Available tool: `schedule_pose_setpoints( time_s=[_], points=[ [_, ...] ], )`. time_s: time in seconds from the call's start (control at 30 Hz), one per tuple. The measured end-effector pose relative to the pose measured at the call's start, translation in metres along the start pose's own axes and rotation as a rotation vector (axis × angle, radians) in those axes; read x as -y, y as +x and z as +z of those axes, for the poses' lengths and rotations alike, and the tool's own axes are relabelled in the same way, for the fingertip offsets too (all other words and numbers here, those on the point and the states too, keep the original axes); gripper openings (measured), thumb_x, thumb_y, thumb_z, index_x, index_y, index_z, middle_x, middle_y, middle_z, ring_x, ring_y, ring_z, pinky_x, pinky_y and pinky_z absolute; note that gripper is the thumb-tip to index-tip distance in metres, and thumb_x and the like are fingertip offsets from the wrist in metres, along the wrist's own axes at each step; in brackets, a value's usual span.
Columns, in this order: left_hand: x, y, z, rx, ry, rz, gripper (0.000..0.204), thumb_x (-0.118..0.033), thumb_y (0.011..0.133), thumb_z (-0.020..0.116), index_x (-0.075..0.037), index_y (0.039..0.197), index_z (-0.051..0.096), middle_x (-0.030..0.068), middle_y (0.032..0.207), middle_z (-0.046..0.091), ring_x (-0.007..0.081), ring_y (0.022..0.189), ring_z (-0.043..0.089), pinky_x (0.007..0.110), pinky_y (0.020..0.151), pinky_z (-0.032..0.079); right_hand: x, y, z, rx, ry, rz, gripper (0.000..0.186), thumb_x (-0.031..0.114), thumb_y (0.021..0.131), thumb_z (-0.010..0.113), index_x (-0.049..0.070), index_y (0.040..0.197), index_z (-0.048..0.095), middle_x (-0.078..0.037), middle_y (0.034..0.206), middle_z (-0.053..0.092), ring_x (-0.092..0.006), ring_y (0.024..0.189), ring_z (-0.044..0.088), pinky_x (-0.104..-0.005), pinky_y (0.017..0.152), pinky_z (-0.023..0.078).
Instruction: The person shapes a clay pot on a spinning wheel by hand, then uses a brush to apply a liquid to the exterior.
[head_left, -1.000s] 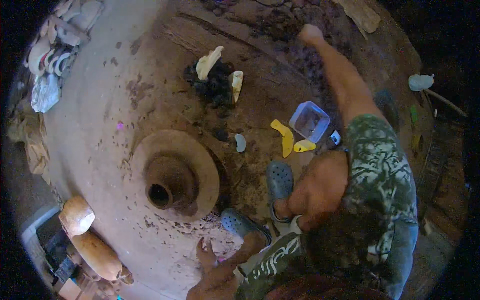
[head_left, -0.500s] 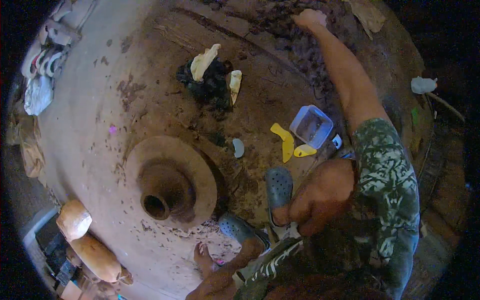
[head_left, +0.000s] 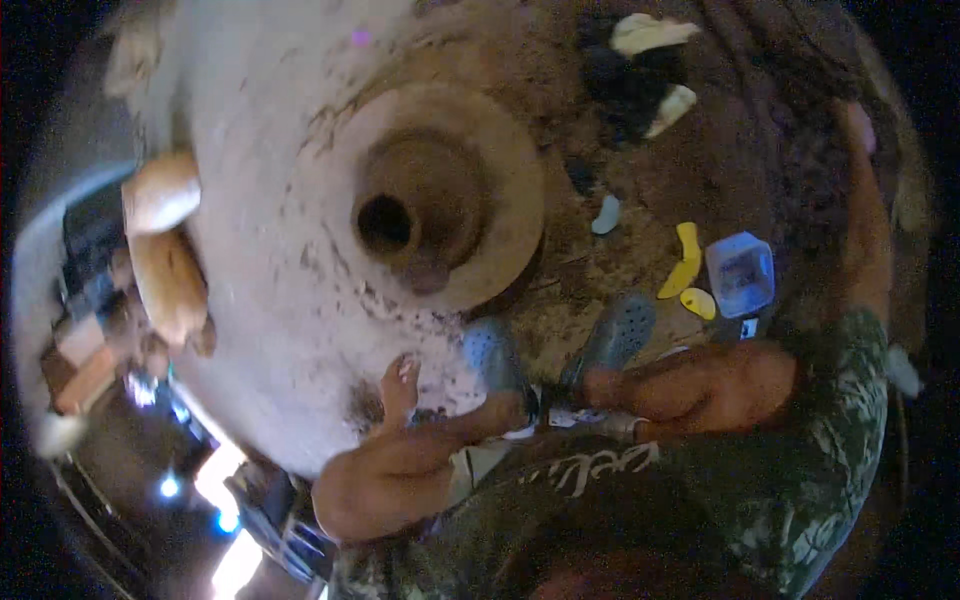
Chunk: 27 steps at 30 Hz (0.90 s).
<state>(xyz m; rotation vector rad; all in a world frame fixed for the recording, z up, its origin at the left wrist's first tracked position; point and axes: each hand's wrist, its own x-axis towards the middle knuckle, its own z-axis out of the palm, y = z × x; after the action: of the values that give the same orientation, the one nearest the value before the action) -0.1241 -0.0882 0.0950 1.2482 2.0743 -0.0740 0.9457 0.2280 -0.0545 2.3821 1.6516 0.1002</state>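
Note:
My right arm stretches far out to the right, and my right hand [head_left: 857, 128] rests at a heap of dark, lumpy clay [head_left: 815, 160]. Blur and the dark heap hide its fingers. My left hand [head_left: 402, 382] is beside my left shin, fingers loosely apart, with nothing visible in it. Between my left hand and the far edge stands a brown clay pot [head_left: 430, 200] with a dark round mouth, on a wide, flat, round wheel head [head_left: 510, 270]. The wheel is nearer my left hand than my right.
A clear plastic tub [head_left: 742, 278] stands by yellow curved scrapers [head_left: 682, 262] and a pale kidney-shaped piece [head_left: 606, 215]. Farther off lies a dark bundle [head_left: 620, 85] with a cream cloth [head_left: 655, 35]. Large tan pots [head_left: 165, 285] line the left. My grey clogs [head_left: 620, 330] are close to the wheel.
The view has swung left, so the wheel, pot and tub now appear farther right and higher. My right hand is still at the clay heap; my left hand stays beside my leg.

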Motion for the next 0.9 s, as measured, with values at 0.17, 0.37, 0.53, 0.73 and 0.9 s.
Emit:
schedule_pose_setpoints(
  time_s=[0.17, 0.37, 0.53, 0.73, 0.9],
  points=[
    [0.007, -0.002, 0.013, 0.061, -0.291, -0.147, 0.044, -0.035, 0.095, 0.068, -0.002, 0.124, 0.063, 0.0118, 0.111, 0.070, 0.0207, 0.095, 0.068, 0.034, 0.079, 0.056, -0.005, -0.005, -0.018, 0.060, -0.035, -0.006, 0.036, 0.038, 0.098, 0.053, 0.009, 0.109, 0.071, -0.013, 0.109, 0.071, -0.0326, 0.096, 0.069, -0.0426, 0.079, 0.055],
    [0.003, 0.002, 0.014, 0.072, -0.244, -0.207, 0.039, -0.032, 0.095, 0.069, -0.004, 0.122, 0.066, 0.0119, 0.107, 0.072, 0.0194, 0.092, 0.068, 0.033, 0.079, 0.055, 0.005, -0.006, -0.013, 0.100, -0.006, -0.044, 0.041, 0.041, 0.099, 0.051, 0.008, 0.114, 0.069, -0.015, 0.111, 0.071, -0.0342, 0.096, 0.068, -0.0434, 0.080, 0.054],
    [0.000, 0.020, 0.022, 0.027, -0.147, -0.010, 0.037, -0.031, 0.095, 0.069, -0.004, 0.120, 0.067, 0.0132, 0.110, 0.072, 0.0212, 0.095, 0.070, 0.034, 0.082, 0.055, 0.023, -0.012, -0.027, 0.118, 0.033, -0.121, 0.044, 0.043, 0.100, 0.050, 0.008, 0.119, 0.068, -0.016, 0.111, 0.071, -0.0355, 0.097, 0.067, -0.0441, 0.082, 0.053],
    [0.026, 0.014, 0.031, -0.104, -0.266, -0.013, 0.038, -0.032, 0.094, 0.068, -0.002, 0.118, 0.067, 0.0128, 0.103, 0.073, 0.0239, 0.092, 0.069, 0.036, 0.083, 0.054, 0.084, -0.026, -0.081, 0.084, 0.160, -0.270, 0.049, 0.046, 0.101, 0.048, 0.007, 0.124, 0.067, -0.017, 0.112, 0.071, -0.0370, 0.097, 0.067, -0.0449, 0.084, 0.052],
    [0.090, 0.057, 0.012, -0.180, -0.304, 0.055, 0.038, -0.031, 0.093, 0.069, 0.001, 0.115, 0.068, 0.0154, 0.099, 0.073, 0.0237, 0.089, 0.067, 0.036, 0.082, 0.053, 0.165, -0.137, -0.120, 0.023, 0.627, -0.283, 0.053, 0.048, 0.100, 0.051, 0.007, 0.130, 0.065, -0.016, 0.105, 0.071, -0.0338, 0.090, 0.066, -0.0454, 0.078, 0.050]
  ],
)
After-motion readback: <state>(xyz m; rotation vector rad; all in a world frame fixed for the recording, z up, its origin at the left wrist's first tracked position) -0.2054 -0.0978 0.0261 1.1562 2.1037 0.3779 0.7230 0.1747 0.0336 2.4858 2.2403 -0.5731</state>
